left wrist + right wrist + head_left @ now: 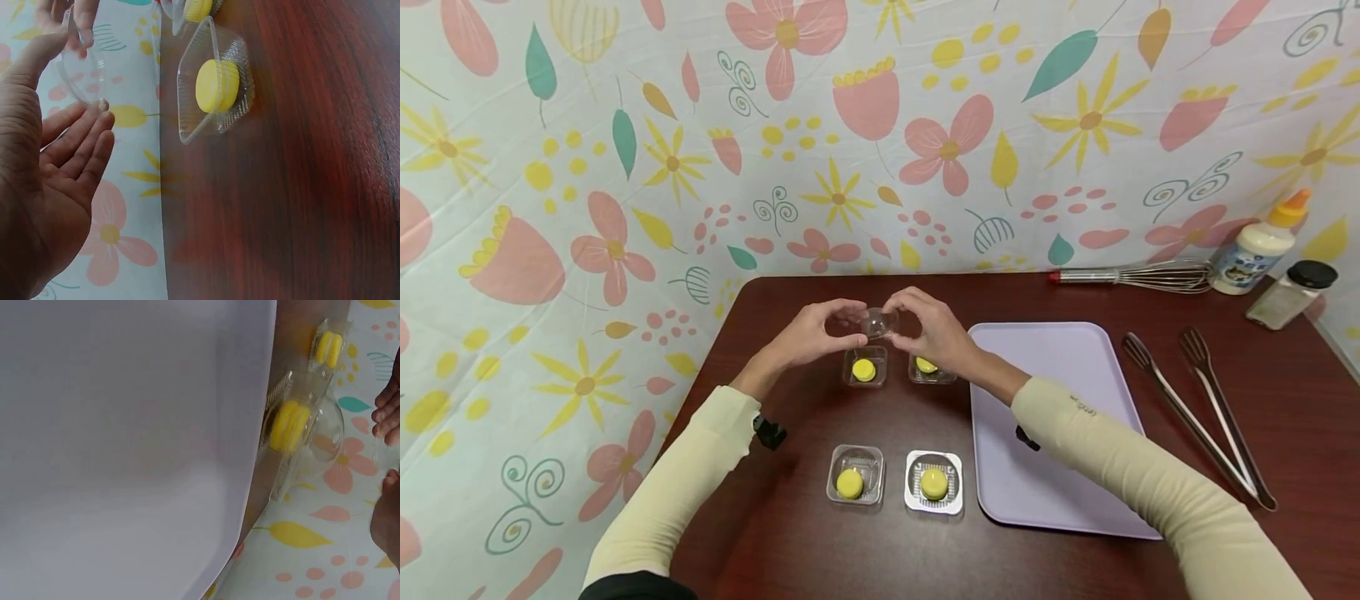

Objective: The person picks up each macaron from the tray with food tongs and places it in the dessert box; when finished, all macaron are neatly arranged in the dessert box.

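Note:
Both hands hold a clear plastic dome lid (877,322) above the back row of small containers. My left hand (805,335) grips its left edge between thumb and fingers, while the right hand (934,332) pinches the opposite edge. Just below is a clear square container (847,379) with a yellow macaron (864,370). Beside it, partly behind the right hand, another container holds a macaron (926,365); the right wrist view shows a clear dome (334,422) on it. In front stand a clear container (868,451) and a white-rimmed one (956,500), each with a yellow macaron.
A lilac tray (1037,500) lies under the right forearm. Metal tongs (1213,408) rest to its right. Along the back right are a whisk (1150,276), a white bottle with an orange cap (1255,246) and a black-lidded jar (1291,296). A floral cloth hangs behind the table.

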Available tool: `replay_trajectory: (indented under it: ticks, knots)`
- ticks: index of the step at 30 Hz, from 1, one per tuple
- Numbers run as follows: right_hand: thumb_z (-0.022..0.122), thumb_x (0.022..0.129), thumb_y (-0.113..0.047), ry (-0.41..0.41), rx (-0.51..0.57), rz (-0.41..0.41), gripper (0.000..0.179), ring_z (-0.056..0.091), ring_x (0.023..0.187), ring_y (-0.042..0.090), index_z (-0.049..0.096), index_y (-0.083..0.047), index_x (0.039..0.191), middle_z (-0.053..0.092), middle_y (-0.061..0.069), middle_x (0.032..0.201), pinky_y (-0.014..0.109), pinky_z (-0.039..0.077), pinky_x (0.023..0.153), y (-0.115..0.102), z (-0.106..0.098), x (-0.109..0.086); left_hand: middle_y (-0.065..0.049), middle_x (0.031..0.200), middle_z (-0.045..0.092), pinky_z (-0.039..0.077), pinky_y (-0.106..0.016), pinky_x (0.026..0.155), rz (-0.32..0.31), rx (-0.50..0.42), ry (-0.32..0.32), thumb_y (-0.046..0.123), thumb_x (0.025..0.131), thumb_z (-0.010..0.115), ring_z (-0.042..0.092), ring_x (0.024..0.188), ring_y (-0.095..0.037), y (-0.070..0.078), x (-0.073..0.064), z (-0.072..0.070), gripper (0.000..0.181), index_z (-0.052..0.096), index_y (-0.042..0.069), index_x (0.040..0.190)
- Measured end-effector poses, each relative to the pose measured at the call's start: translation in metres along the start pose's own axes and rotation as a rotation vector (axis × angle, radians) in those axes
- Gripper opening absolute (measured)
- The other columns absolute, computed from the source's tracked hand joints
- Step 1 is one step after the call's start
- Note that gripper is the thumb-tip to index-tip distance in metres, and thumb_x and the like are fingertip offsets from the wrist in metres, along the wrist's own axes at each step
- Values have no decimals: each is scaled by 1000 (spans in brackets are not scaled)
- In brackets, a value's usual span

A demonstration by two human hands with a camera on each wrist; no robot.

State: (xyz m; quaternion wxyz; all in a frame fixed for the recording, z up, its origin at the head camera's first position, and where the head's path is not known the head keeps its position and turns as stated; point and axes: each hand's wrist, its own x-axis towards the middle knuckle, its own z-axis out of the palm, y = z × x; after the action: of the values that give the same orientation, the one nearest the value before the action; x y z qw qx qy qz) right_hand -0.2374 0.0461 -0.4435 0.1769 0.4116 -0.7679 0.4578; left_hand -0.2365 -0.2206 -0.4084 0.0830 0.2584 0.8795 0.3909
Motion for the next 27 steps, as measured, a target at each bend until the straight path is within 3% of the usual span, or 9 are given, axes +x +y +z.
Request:
replay_trajectory:
  ticks: [4, 8, 11, 17, 27]
  knots:
    - [96, 80, -12, -101, 31, 123, 77, 61, 129, 37, 57, 3, 145, 63, 19, 142, 48, 48, 112, 3, -1, 0, -4, 133, 71, 52, -46, 106, 27, 57, 27, 31, 91, 88, 66, 119, -21, -3, -2, 0, 67, 60, 6, 147]
    - [93, 84, -18, -187, 74, 265, 80, 60, 132, 37, 55, 1, 151, 62, 17, 147, 52, 47, 113, 5, -1, 0, -3, 135, 70, 52, -45, 107, 57, 107, 43, 31, 88, 90, 65, 120, -20, -6, -5, -1, 69, 61, 9, 146]
    - [92, 85, -21, -240, 89, 327, 76, 60, 133, 34, 57, -2, 150, 64, 14, 146, 53, 47, 112, 5, 0, -1, -4, 137, 69, 52, -47, 107, 74, 133, 44, 30, 87, 91, 65, 121, -21, -8, -8, -1, 69, 62, 10, 146]
    - [93, 84, -20, -272, 95, 326, 74, 62, 131, 34, 59, 1, 146, 68, 14, 138, 53, 49, 111, 3, 4, 0, -4, 141, 67, 51, -52, 109, 82, 174, 37, 31, 86, 92, 63, 124, -23, -13, -15, 0, 72, 61, 11, 147]
    - [95, 82, -23, -323, 11, 336, 75, 62, 129, 30, 61, 1, 144, 69, 13, 135, 49, 48, 111, 2, 15, -2, -3, 141, 67, 54, -43, 105, 137, 323, 22, 35, 85, 92, 65, 121, -21, -22, -22, 4, 73, 62, 12, 146]
